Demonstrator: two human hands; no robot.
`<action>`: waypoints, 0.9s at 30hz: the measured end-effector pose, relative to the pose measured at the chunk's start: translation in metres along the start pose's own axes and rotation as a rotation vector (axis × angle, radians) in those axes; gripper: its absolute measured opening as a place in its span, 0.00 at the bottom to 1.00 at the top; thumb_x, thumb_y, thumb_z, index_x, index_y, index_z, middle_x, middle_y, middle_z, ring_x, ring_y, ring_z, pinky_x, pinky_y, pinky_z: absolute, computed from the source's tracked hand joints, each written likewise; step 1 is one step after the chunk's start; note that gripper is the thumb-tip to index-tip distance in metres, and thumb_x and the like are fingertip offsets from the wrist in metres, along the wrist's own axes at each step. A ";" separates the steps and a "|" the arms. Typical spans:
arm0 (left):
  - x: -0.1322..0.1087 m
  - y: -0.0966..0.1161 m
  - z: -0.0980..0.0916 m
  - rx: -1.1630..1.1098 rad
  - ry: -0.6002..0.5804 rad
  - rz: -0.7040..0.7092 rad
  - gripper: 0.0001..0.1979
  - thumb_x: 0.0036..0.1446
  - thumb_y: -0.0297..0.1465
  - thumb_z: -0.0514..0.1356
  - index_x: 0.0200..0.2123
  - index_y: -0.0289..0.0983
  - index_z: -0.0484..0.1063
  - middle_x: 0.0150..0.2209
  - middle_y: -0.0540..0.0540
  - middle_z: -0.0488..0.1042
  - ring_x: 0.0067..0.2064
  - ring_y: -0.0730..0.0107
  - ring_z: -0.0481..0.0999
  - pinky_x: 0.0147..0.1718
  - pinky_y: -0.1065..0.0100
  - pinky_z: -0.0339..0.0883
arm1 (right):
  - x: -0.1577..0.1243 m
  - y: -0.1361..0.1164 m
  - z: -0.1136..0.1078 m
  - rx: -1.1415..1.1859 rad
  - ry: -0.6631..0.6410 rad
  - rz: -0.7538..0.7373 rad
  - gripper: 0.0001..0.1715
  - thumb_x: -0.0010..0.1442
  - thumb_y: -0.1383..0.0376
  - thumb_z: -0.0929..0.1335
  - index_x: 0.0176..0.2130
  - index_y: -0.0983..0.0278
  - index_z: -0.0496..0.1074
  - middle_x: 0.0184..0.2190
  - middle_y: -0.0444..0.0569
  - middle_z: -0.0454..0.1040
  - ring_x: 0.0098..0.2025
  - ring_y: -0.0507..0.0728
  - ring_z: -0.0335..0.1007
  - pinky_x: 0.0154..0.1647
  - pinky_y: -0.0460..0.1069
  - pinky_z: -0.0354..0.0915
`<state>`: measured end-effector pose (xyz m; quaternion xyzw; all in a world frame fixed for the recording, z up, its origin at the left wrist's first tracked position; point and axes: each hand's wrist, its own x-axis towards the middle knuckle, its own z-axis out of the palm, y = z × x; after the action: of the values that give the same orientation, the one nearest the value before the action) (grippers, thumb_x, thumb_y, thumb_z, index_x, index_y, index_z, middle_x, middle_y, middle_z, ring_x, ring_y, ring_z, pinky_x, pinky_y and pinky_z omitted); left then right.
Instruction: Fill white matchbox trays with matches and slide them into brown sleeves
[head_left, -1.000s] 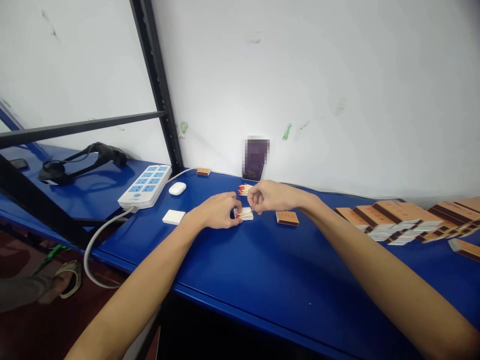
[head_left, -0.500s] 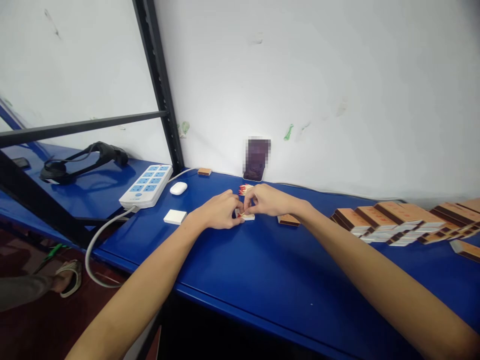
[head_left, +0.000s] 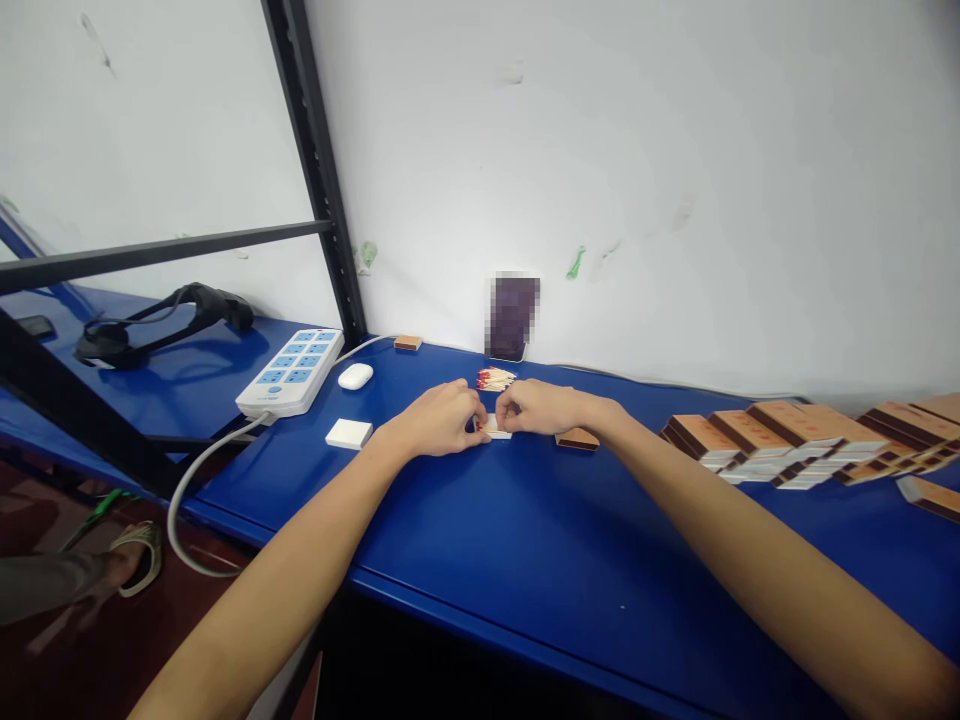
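Note:
A small white matchbox tray with a few matches in it lies on the blue table. My left hand grips the tray's left end between thumb and fingers. Over its right end is my right hand, its fingers pinched together; whatever they hold is too small to make out. Just behind the tray lies a small pile of red-tipped matches. A matchbox cover rests right of the tray, partly beneath my right wrist.
Matchboxes are stacked at the right. A phone leans on the wall. At left are a white box, an earbud case, a power strip and a black headset. A person's foot shows below.
My right hand has shifted slightly right, away from my left fingers, uncovering more of the tray and the match pile. My left hand stays at the tray.

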<state>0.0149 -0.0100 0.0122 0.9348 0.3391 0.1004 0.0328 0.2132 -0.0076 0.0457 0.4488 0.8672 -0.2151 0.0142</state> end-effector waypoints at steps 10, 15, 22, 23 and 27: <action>0.000 0.001 0.000 0.017 0.015 0.015 0.13 0.59 0.39 0.59 0.39 0.37 0.76 0.39 0.44 0.76 0.44 0.60 0.70 0.42 0.62 0.63 | 0.002 0.009 0.000 -0.004 0.022 -0.061 0.12 0.57 0.61 0.63 0.32 0.64 0.73 0.31 0.48 0.74 0.30 0.53 0.65 0.31 0.47 0.58; 0.001 -0.002 0.003 0.023 0.030 0.037 0.11 0.61 0.36 0.57 0.39 0.37 0.76 0.42 0.44 0.74 0.45 0.61 0.69 0.41 0.63 0.63 | 0.004 0.005 0.002 -0.051 0.040 -0.071 0.09 0.54 0.66 0.64 0.32 0.65 0.74 0.31 0.48 0.74 0.30 0.52 0.64 0.30 0.46 0.57; 0.000 0.000 0.003 -0.033 0.025 0.027 0.11 0.60 0.37 0.58 0.39 0.37 0.76 0.43 0.44 0.74 0.46 0.61 0.70 0.43 0.63 0.63 | 0.003 0.008 0.000 -0.020 0.022 -0.083 0.10 0.53 0.67 0.65 0.31 0.64 0.76 0.31 0.47 0.76 0.30 0.53 0.67 0.31 0.46 0.59; 0.000 0.001 0.003 -0.055 0.020 0.028 0.12 0.60 0.38 0.58 0.39 0.37 0.76 0.42 0.44 0.75 0.46 0.61 0.70 0.43 0.63 0.63 | 0.002 0.010 0.000 -0.008 0.014 -0.096 0.10 0.53 0.66 0.65 0.31 0.64 0.76 0.31 0.47 0.77 0.30 0.53 0.67 0.30 0.47 0.59; 0.000 0.005 0.003 -0.117 0.004 0.036 0.14 0.57 0.41 0.60 0.39 0.38 0.76 0.40 0.45 0.75 0.44 0.61 0.71 0.43 0.63 0.63 | 0.002 0.016 -0.002 0.016 0.088 -0.114 0.11 0.55 0.65 0.64 0.29 0.63 0.76 0.27 0.44 0.76 0.28 0.52 0.66 0.28 0.47 0.57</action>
<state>0.0183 -0.0138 0.0102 0.9371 0.3157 0.1225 0.0851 0.2250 0.0023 0.0412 0.4079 0.8893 -0.2028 -0.0398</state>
